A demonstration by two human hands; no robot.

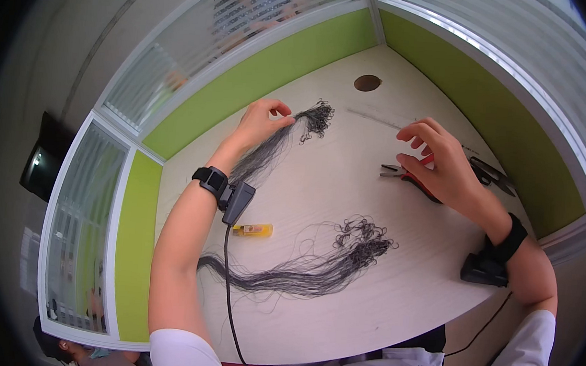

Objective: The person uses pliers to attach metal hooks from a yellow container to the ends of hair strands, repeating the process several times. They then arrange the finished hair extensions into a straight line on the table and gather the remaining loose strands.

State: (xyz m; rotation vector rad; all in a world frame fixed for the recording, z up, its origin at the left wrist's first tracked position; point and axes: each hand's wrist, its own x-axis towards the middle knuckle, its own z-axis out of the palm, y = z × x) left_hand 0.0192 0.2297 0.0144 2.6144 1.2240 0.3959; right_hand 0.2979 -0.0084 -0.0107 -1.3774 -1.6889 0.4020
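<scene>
A bundle of black hair-like strands [262, 158] with small curled loops at its top end lies along the far left of the table. My left hand [265, 123] pinches it just below the loops, thumb and forefinger together. My right hand [439, 160] is over a pair of pliers [392, 171] with red and black handles, its fingers curved and apart from the thumb. The hand partly hides the handles. Closer to me lies a second bundle of black strands [292, 277], its looped end pointing right and its other end hidden behind my left forearm.
A yellow lighter [253, 230] lies between the two bundles. Black scissors [492, 174] rest at the right edge, and a thin rod [374, 119] lies toward the back. The white table [309, 332] has a round hole [367, 83]; green partitions [489, 95] enclose it. Cables hang from both wrist devices.
</scene>
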